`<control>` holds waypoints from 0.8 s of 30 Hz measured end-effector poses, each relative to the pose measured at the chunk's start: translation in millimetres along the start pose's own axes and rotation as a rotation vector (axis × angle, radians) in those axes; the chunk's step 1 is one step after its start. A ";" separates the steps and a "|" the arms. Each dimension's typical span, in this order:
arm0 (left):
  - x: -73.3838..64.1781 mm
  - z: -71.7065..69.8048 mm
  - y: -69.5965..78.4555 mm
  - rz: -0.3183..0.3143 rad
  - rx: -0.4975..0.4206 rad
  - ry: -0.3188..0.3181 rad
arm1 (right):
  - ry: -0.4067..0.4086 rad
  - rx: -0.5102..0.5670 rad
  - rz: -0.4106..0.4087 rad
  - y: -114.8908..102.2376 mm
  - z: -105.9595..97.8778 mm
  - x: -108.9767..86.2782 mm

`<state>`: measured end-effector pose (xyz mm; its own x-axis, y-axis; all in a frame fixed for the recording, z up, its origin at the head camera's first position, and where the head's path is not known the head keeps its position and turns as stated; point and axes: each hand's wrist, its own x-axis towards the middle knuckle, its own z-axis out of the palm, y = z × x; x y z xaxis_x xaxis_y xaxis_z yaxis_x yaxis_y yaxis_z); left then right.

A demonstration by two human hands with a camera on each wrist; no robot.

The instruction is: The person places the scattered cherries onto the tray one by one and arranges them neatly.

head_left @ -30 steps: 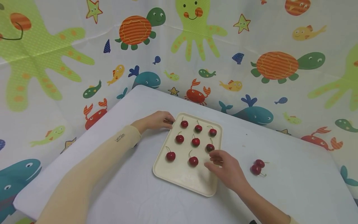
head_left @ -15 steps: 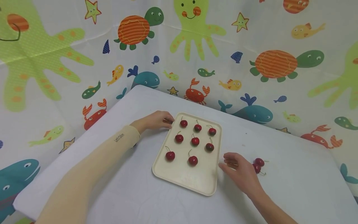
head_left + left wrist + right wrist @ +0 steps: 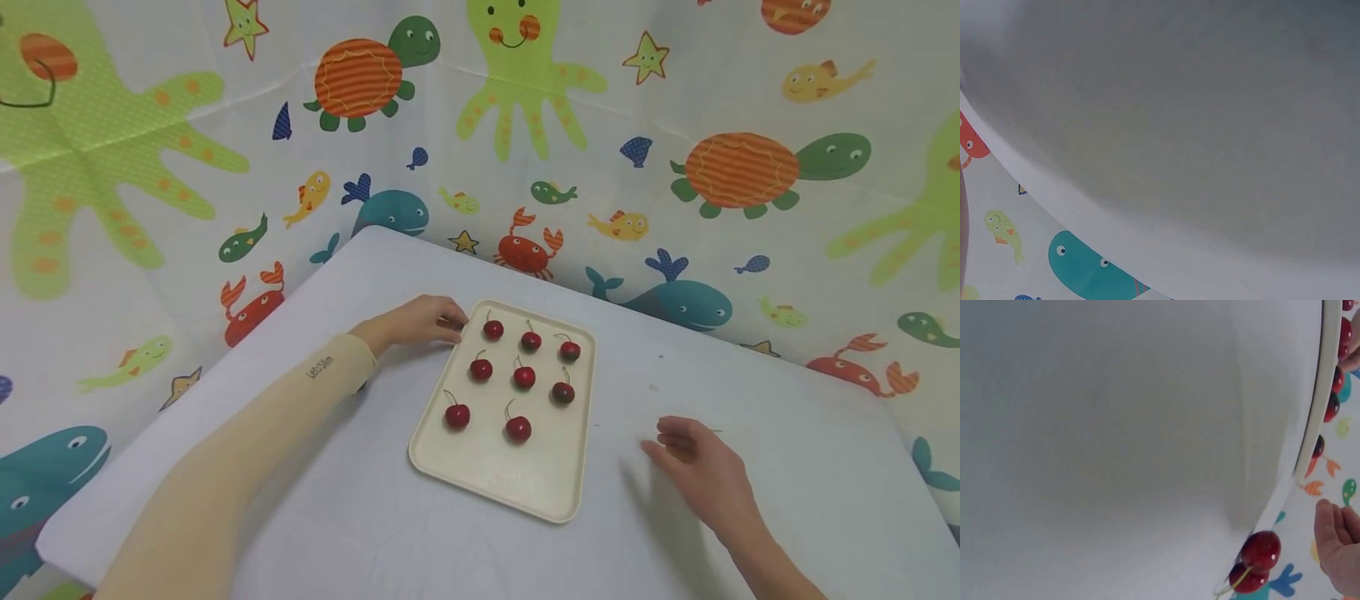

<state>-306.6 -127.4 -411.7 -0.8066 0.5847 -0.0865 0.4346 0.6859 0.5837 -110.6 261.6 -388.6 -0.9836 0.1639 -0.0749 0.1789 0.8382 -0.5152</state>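
My left hand (image 3: 420, 321) is at the upper left rim of a cream rectangular tray (image 3: 495, 475), its fingertips touching the edge. Whether they pinch the rim is hidden. Red cherries with stems, such as a cherry (image 3: 517, 429), lie on the tray in two rows of three and a front row of two. To the right of the tray, my right hand (image 3: 708, 475) hovers above the table, thumb and fingers apart, holding nothing. Beneath it, two loose cherries are hidden in the head view. The right wrist view shows this cherry pair (image 3: 1261, 550) near the right hand (image 3: 1340, 547).
A white table (image 3: 337, 517) stands in a corner. Behind it hangs a curtain (image 3: 585, 125) printed with sea animals. The tray's front right part bears no cherry. The left wrist view shows only the pale tabletop (image 3: 1179, 125) and some curtain.
My right hand has moved away from the tray, rightward to above the two loose cherries, covering them in the head view. The left hand, tray and cherries on it have stayed put.
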 end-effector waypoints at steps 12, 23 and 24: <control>1.4 2.8 -4.7 0.055 -0.001 0.021 | 0.003 -0.002 0.127 18.5 -14.0 2.5; -0.6 0.7 -5.3 0.061 0.015 0.014 | 0.027 -0.114 0.000 32.5 -21.1 8.2; -0.2 0.7 -5.8 0.057 0.019 0.013 | 0.025 -0.118 -0.005 33.5 -21.2 8.4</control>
<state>-308.6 -131.2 -415.6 -0.7851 0.6179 -0.0431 0.4878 0.6597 0.5717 -112.5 302.2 -388.4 -0.9839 0.1711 -0.0509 0.1768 0.8941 -0.4116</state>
